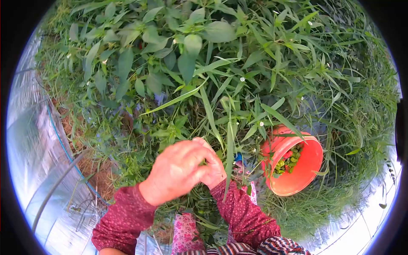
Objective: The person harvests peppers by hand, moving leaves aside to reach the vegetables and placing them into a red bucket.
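My left hand (pixel 176 170) crosses in front of my right hand (pixel 215 172), its fingers curled together against that hand just above the right cuff. Whether anything is pinched in it cannot be made out. Most of my right hand, fingers included, is hidden behind the left. Both arms wear dark red patterned sleeves (pixel 250 212). A long grass blade (pixel 230 146) stands beside the right wrist. Right of my hands, an orange-red bucket (pixel 297 182) leans on its side in the grass, with small green and some red pieces of produce (pixel 289 160) inside.
Dense broad-leaved plants (pixel 187 55) and tall grass (pixel 280 63) with small white flowers fill the ground ahead. At the left, a curved hoop (pixel 53 189) and a blue cord (pixel 70 157) run along plastic sheeting (pixel 32 127). Pink floral leg coverings (pixel 187 233) show below.
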The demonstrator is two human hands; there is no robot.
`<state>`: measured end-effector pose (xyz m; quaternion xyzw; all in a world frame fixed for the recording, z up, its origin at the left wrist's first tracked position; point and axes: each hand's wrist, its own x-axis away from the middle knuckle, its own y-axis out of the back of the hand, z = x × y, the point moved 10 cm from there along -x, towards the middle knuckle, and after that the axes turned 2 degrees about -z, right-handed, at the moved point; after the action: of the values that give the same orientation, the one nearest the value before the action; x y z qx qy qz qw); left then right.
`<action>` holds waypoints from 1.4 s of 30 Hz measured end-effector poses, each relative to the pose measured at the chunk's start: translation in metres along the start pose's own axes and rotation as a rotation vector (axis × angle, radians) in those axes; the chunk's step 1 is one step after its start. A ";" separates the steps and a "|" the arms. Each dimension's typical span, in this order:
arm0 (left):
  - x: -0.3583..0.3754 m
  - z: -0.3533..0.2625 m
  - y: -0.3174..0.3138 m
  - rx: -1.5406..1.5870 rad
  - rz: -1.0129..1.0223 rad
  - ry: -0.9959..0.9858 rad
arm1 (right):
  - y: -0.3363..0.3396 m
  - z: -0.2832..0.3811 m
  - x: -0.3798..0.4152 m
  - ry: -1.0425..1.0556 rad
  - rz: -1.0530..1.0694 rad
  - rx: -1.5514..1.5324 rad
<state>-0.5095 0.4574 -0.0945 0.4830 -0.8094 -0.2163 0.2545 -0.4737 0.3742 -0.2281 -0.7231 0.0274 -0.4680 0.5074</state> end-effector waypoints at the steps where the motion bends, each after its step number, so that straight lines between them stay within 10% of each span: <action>1: -0.013 0.004 0.011 -0.063 -0.081 -0.024 | 0.001 -0.001 0.001 -0.032 -0.092 -0.029; 8: -0.155 0.071 -0.050 -0.437 0.099 -0.286 | -0.014 -0.017 -0.005 -0.177 -0.006 0.045; 15: -0.214 0.131 -0.005 -1.276 0.179 -0.058 | -0.028 -0.006 -0.003 -0.207 -0.006 0.102; 29: -0.164 0.164 -0.019 -1.021 0.181 0.003 | -0.027 0.011 -0.022 -0.158 -0.101 0.041; 35: -0.159 0.222 -0.046 -0.662 0.621 0.761 | -0.025 0.020 -0.022 -0.103 -0.146 0.046; 39: -0.105 0.226 -0.098 -0.675 0.363 0.496 | -0.003 0.038 -0.016 0.010 -0.288 0.056; 42: -0.067 0.206 -0.149 -0.645 0.553 0.527 | 0.015 0.065 -0.008 0.152 -0.402 0.069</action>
<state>-0.5103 0.4729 -0.3569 0.1852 -0.7070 -0.2507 0.6348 -0.4263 0.4172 -0.2477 -0.6587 -0.0950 -0.6137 0.4249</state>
